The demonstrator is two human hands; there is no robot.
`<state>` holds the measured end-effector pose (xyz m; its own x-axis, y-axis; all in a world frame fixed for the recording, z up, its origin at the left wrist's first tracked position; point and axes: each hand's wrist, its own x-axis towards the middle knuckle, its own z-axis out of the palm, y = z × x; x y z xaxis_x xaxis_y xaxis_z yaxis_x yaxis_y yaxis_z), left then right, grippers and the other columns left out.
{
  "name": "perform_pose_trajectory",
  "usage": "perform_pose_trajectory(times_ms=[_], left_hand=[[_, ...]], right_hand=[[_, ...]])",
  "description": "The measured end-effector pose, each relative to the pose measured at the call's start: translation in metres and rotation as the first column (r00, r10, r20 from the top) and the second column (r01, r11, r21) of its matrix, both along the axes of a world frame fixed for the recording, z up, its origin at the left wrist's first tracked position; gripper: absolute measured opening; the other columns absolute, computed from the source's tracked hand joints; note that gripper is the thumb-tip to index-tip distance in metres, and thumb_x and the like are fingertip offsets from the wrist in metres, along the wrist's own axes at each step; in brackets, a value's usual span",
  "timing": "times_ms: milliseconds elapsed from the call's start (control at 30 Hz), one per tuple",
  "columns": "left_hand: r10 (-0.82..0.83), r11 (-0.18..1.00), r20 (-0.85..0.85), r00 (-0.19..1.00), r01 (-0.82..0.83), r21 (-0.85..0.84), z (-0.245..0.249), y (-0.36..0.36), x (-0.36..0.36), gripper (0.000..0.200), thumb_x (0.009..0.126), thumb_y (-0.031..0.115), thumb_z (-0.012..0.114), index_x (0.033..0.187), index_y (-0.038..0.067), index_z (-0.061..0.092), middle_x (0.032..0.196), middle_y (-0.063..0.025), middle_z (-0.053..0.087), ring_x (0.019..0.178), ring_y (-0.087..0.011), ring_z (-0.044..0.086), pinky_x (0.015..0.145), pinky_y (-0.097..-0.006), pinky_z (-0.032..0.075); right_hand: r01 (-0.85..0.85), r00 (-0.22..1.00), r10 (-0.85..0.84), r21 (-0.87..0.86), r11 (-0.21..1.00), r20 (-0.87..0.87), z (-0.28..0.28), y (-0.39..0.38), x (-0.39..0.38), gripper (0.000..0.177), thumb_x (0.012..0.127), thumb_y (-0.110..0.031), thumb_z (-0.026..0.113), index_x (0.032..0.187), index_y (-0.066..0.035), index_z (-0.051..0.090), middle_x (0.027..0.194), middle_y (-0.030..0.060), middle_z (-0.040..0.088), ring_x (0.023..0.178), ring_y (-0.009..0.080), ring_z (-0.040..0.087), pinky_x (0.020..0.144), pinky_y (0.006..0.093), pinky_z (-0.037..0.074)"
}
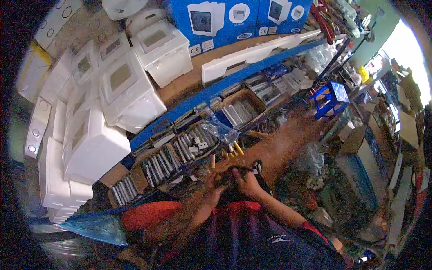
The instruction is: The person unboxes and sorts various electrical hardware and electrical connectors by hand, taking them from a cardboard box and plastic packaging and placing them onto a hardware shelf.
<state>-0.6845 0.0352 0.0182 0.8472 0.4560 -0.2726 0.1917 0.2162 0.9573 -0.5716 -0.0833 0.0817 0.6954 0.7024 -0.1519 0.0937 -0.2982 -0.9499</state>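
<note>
Two hands meet in front of the person's chest, low in the middle of the view. The left hand (217, 183) is blurred, its fingers curled in against a small dark thing (234, 172). The right hand (247, 181) closes on the same thing from the other side, with the thumb on top. Neither hand is spread, and both grip narrowly. What the dark thing is cannot be told. It sits between the two hands, just above the lap and below the lower shelf.

Two blue cartons (211, 22) stand side by side on the top shelf (189, 85), which has a blue front edge. At least six white boxes (128, 90) with grey windows are stacked left of them, some on the shelf and some piled lower. One long white tray (252, 56) lies along the shelf's front.

About three cardboard trays (180, 153) of grey parts sit in a row below. One clear bag (220, 128) rests over them. A few yellow tips (234, 150) show just above the hands. One blue stool (331, 96) stands well apart to the right, and one blue bag (96, 227) lies at the lower left.
</note>
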Motion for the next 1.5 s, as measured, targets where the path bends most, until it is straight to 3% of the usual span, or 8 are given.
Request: perform_pose_trajectory(times_ms=[100, 333, 467, 633, 967, 1133, 1267, 1500], left_hand=[[-0.067, 0.975, -0.098, 0.993, 0.086, 0.204, 0.007, 0.0, 0.01, 0.039, 0.087, 0.027, 0.055, 0.122, 0.011, 0.049, 0.113, -0.0062, 0.055, 0.1, -0.0202, 0.054, 0.089, -0.0325, 0.041], [0.292, 0.857, -0.053, 0.955, -0.286, -0.429, -0.015, 0.031, 0.036, 0.052, 0.075, -0.001, 0.063, 0.124, 0.002, 0.045, 0.117, -0.012, 0.052, 0.098, -0.0198, 0.054, 0.081, -0.0336, 0.046], [0.301, 0.954, -0.008, 0.954, -0.301, -0.002, -0.068, 0.091, 0.039, 0.045, 0.073, 0.002, 0.066, 0.115, 0.002, 0.049, 0.103, -0.0105, 0.059, 0.091, -0.0218, 0.058, 0.078, -0.0347, 0.047], [0.166, 0.746, -0.016, 0.986, -0.115, 0.656, -0.082, 0.125, 0.07, 0.039, 0.073, 0.007, 0.068, 0.108, 0.007, 0.052, 0.097, -0.0111, 0.061, 0.091, -0.0263, 0.059, 0.075, -0.0367, 0.048], [0.091, 0.531, -0.206, 0.974, 0.127, 0.838, -0.112, 0.128, 0.075, 0.04, 0.073, 0.004, 0.066, 0.109, 0.006, 0.049, 0.107, -0.0152, 0.057, 0.103, -0.0332, 0.054, 0.08, -0.0442, 0.045], [0.141, 0.259, -0.319, 0.937, 0.276, 0.925, -0.088, 0.117, 0.077, 0.061, 0.074, 0.004, 0.068, 0.129, 0.007, 0.041, 0.126, -0.0196, 0.046, 0.111, -0.0355, 0.047, 0.088, -0.0456, 0.043], [0.005, 0.479, -0.556, 0.831, 0.486, 0.731, -0.053, 0.119, 0.094, 0.062, 0.074, 0.008, 0.07, 0.129, 0.007, 0.041, 0.137, -0.024, 0.03, 0.124, -0.0398, 0.033, 0.094, -0.0457, 0.04], [-0.008, 0.237, -0.615, 0.789, 0.599, 0.765, -0.082, 0.148, 0.097, 0.075, 0.063, 0.029, 0.077, 0.125, 0.005, 0.042, 0.139, -0.0304, 0.021, 0.127, -0.0475, 0.024, 0.104, -0.0488, 0.026]], right_hand=[[0.034, 0.996, -0.031, 0.038, 0.999, -0.078, -0.033, -0.001, 0.015, 0.03, 0.094, -0.025, 0.046, 0.102, 0.002, 0.056, 0.087, 0.0104, 0.063, 0.081, 0.0189, 0.058, 0.072, 0.0328, 0.046], [0.145, 0.988, -0.153, 0.158, 0.977, 0.037, -0.057, -0.005, 0.045, 0.027, 0.095, -0.023, 0.044, 0.093, 0.001, 0.057, 0.08, 0.0046, 0.06, 0.071, 0.0157, 0.053, 0.064, 0.0317, 0.044], [0.171, 0.979, -0.173, -0.026, 0.985, -0.106, -0.044, -0.022, 0.058, 0.025, 0.095, -0.023, 0.046, 0.094, 0.001, 0.055, 0.082, 0.0058, 0.057, 0.073, 0.0162, 0.05, 0.065, 0.0315, 0.042], [0.309, 0.943, -0.303, 0.018, 0.951, -0.137, -0.029, -0.039, 0.04, 0.023, 0.092, -0.019, 0.051, 0.102, 0.001, 0.055, 0.088, 0.0097, 0.059, 0.077, 0.0173, 0.052, 0.071, 0.0324, 0.043], [0.46, 0.881, -0.456, 0.001, 0.888, -0.127, -0.129, -0.083, -0.024, 0.022, 0.092, -0.019, 0.048, 0.098, 0.002, 0.05, 0.086, 0.0123, 0.054, 0.078, 0.0233, 0.047, 0.075, 0.0357, 0.041], [0.36, 0.925, -0.378, -0.228, 0.905, -0.039, -0.05, -0.069, -0.021, 0.029, 0.093, -0.026, 0.047, 0.084, 0.001, 0.051, 0.071, 0.0149, 0.053, 0.065, 0.0255, 0.047, 0.064, 0.038, 0.04], [0.33, 0.939, -0.341, -0.155, 0.931, -0.048, -0.079, -0.079, -0.02, 0.029, 0.093, -0.024, 0.047, 0.081, 0.001, 0.052, 0.069, 0.0159, 0.055, 0.063, 0.0273, 0.048, 0.061, 0.0392, 0.04], [0.323, 0.943, -0.315, -0.073, 0.943, 0.106, -0.052, -0.073, 0.0, 0.027, 0.093, -0.023, 0.046, 0.083, 0.001, 0.052, 0.077, 0.0174, 0.057, 0.07, 0.0323, 0.052, 0.066, 0.0391, 0.042]])
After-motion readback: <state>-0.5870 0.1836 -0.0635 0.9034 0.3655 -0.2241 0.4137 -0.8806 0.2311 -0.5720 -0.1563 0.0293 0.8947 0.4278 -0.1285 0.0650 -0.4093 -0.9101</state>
